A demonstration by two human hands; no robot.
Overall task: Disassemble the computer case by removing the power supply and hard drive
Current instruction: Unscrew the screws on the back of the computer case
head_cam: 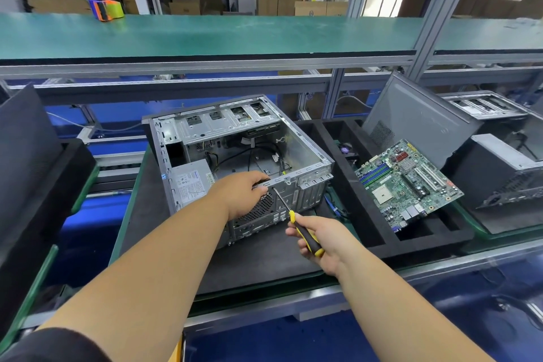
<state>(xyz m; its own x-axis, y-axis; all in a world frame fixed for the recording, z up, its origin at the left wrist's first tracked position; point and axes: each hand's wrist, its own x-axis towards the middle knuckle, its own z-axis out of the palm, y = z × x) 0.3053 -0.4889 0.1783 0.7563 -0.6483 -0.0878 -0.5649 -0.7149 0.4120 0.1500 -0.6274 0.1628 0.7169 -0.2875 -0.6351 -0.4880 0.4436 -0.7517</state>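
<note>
An open grey computer case [305,144] lies on its side on a dark mat, its rear panel facing me. The grey power supply [192,181] with a white label sits inside at the near left corner. Drive bays [217,123] line the far side; I cannot make out a hard drive. Loose black cables lie on the case floor. My left hand [244,194] grips the top rear edge of the case over the fan grille. My right hand [318,236] holds a yellow-and-black screwdriver [305,236], its tip against the rear edge beside my left fingers.
A green motherboard [408,182] rests tilted in a black foam tray [382,244] to the right. A grey side panel [420,120] leans behind it, with another case [499,173] further right. A green conveyor [235,35] runs across the back. Black foam [26,156] stands at the left.
</note>
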